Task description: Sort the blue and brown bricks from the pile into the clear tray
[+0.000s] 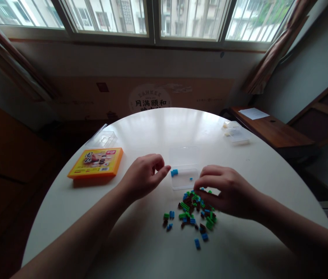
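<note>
A brick could have got lost here, I think. The tiny bricks lay loose on the smooth white counter, and a few lay apart from the heap. A bump from a wrist might have knocked them off the round edge. A brick that small might also have slipped out of a pinch.

The bricks were very little, with ridges on them. They were blue, green and brown, all mixed up in one heap close to the person, just in front of a clear box. A few blue bricks sat inside that box, at its left end.

The right hand rested on the heap, its fingers curled down onto the bricks. I could not tell if they held one. The left hand hovered beside the box with its fingers curled in narrow. I could not tell if it held anything. An orange box lay well off to the left.
</note>
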`<state>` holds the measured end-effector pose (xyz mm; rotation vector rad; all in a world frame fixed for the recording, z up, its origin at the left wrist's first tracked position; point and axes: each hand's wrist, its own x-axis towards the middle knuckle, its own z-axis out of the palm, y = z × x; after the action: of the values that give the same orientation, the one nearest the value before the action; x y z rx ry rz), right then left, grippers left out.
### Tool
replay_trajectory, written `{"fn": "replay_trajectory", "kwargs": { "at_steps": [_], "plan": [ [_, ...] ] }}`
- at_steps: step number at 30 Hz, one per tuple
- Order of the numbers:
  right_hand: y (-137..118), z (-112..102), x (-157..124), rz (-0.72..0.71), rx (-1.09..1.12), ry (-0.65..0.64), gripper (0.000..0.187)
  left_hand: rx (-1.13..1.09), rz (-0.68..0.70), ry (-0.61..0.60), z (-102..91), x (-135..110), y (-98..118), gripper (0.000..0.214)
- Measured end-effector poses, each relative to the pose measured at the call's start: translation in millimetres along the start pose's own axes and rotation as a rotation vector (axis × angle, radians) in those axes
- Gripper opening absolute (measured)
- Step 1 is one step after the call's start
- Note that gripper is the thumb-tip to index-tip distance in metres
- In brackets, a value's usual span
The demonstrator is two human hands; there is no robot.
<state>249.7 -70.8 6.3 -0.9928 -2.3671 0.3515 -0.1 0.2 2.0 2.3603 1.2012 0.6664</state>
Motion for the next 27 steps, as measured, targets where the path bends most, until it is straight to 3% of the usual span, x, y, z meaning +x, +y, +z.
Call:
{"fn": "replay_trajectory", "kwargs": {
  "at_steps": [5,12,19,27],
  "plan": [
    [15.0,-0.9,2.5,0.17,0.03,0.155,0.007,0.042,0.086,-0.116,-3.3,-2.3,-1.1,0.026],
    [12.3,-2.3,11.1,0.195,-0.047,0.165,0.009,0.036,0.185,-0.208,0.7,-4.1,-3.8,0.026],
    [0.4,-7.1,25.3,0.189,-0.159,0.021,0.011,0.019,0.175,-0.217,2.6,-3.9,-6.6,0.033],
    [6.5,4.8,51.7,0.216,-0.23,-0.148,0.015,-0.001,0.104,-0.27,5.3,-3.4,-8.3,0.04]
  ]
}}
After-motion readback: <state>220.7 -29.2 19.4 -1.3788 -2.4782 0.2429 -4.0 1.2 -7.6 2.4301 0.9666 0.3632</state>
